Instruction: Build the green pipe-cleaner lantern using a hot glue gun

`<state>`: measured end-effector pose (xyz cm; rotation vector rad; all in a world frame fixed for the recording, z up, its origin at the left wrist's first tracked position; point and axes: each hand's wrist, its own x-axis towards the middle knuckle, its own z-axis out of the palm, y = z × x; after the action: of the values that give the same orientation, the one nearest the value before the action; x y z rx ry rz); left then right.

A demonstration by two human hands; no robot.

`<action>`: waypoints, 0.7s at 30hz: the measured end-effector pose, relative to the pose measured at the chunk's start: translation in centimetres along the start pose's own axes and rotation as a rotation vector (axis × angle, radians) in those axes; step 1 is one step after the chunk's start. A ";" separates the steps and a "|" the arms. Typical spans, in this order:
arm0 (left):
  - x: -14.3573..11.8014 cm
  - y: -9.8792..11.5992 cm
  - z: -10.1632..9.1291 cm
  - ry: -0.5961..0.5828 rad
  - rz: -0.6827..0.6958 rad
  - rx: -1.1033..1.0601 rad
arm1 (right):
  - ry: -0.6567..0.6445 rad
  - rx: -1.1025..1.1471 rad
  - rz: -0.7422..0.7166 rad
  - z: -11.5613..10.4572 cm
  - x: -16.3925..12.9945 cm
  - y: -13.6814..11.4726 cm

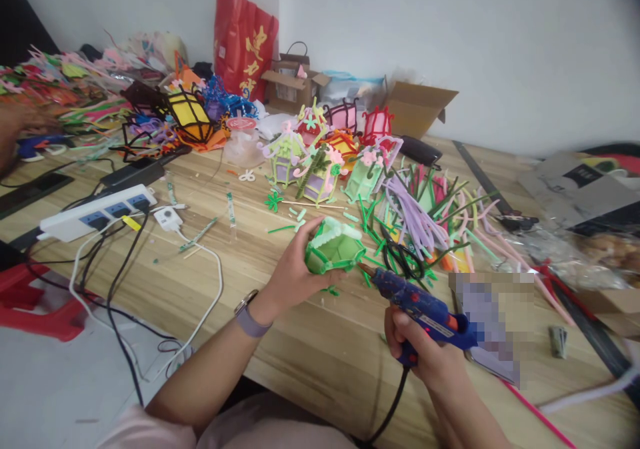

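Note:
My left hand (295, 265), with a watch on its wrist, is wrapped round a small green lantern (336, 245) made of pipe cleaners. The lantern is tilted so that its hollow inside shows. In my right hand (423, 345) is a blue hot glue gun (420, 305), its nozzle close to the lantern's right edge; whether they touch I cannot tell. A black cord hangs from the gun's handle. Just behind lie green pipe-cleaner pieces (367, 215), purple pipe cleaners (413, 219) and black-handled scissors (403, 255).
Finished-looking lanterns (320, 175) stand in a cluster behind my hands. A power strip (100, 212) with several cords lies at the left. Cardboard boxes (417, 105) and a red bag (243, 49) line the wall. Another person's hand (25, 125) shows at the far left.

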<state>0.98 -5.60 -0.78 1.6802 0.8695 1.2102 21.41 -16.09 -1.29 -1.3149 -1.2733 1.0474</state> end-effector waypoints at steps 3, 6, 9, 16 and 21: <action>0.0 0.2 0.0 -0.009 -0.014 -0.026 | -0.001 0.000 0.019 0.2 -0.1 -0.3; 0.1 0.1 0.0 -0.005 -0.022 -0.061 | 0.027 0.027 0.042 0.5 -0.3 -0.6; 0.2 -0.3 0.1 0.034 -0.065 -0.097 | 0.003 0.067 0.089 0.7 -0.2 -0.9; 1.2 -1.2 -1.0 0.276 -0.131 -0.208 | -0.176 0.181 0.180 0.1 0.8 -0.6; 2.1 -1.7 -1.6 0.443 -0.061 -0.231 | -0.113 0.067 0.383 -0.4 0.2 0.5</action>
<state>-0.07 -2.72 -1.35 1.2112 0.9903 1.6063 21.86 -15.89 -1.74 -1.5000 -1.0788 1.4352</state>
